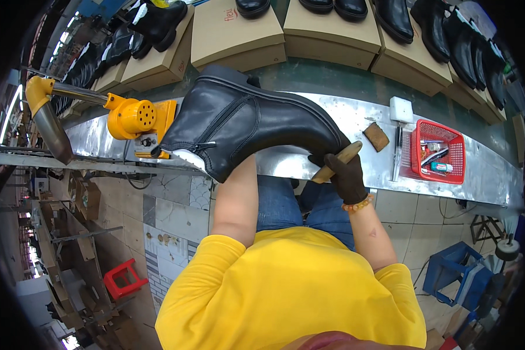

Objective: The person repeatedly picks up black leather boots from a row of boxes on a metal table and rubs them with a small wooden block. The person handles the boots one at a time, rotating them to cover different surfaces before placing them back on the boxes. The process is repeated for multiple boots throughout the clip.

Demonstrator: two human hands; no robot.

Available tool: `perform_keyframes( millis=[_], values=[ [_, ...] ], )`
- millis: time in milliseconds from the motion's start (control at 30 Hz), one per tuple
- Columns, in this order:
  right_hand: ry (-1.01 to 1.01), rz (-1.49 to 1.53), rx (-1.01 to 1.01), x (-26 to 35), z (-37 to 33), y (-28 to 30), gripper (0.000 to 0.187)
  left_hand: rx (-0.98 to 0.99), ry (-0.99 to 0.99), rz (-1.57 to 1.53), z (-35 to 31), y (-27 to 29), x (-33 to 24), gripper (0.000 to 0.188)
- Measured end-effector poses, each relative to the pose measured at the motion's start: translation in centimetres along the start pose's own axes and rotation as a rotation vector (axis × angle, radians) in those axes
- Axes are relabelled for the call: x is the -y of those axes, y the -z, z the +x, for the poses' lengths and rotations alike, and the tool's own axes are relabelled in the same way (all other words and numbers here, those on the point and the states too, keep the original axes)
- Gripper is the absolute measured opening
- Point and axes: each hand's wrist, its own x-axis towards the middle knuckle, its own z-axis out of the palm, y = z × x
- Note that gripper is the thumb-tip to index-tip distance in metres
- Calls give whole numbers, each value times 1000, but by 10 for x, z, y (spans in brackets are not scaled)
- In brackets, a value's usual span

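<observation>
A black leather ankle boot (277, 119) with a side zipper (224, 119) is held up on its side over the metal bench, its toe toward the right. My bare left forearm (237, 195) reaches up behind the shaft and bears the boot; the boot hides that hand and its fingers. At the toe, my right hand (349, 179) wears a dark glove and is closed round a tan, tapered, wood-like stick (349, 153). The stick lies close beside the toe; I cannot tell whether it touches the leather.
On the metal bench (478, 169) are a yellow fixture (137, 116), a brown block (376, 137), a white block (401, 109) and a red basket (443, 128) of small items. Beyond stand cardboard boxes (233, 38) carrying black boots. A red stool (124, 279) is on the floor at left.
</observation>
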Motion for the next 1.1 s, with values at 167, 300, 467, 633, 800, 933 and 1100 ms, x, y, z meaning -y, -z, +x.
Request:
perform_keyframes(
  millis=[167,300,467,633,800,933,1100],
  values=[
    [115,-15,52,1,1,5,53,-45,-76,52,-13,16,13,37],
    [125,-50,53,3,7,10,62,-85,-116,100,-22,29,15,38],
    [46,-104,64,11,6,10,58,-112,-140,176,-28,52,13,39],
    [83,-84,61,25,11,2,50,-71,-169,342,-18,84,9,41],
    [157,-147,92,42,16,-3,56,-44,-222,495,-18,102,7,42],
    [187,-179,62,56,13,-3,59,-38,-262,473,-18,105,5,43],
    [97,-109,-34,69,17,6,54,-336,-195,215,-18,52,3,48]
  ],
)
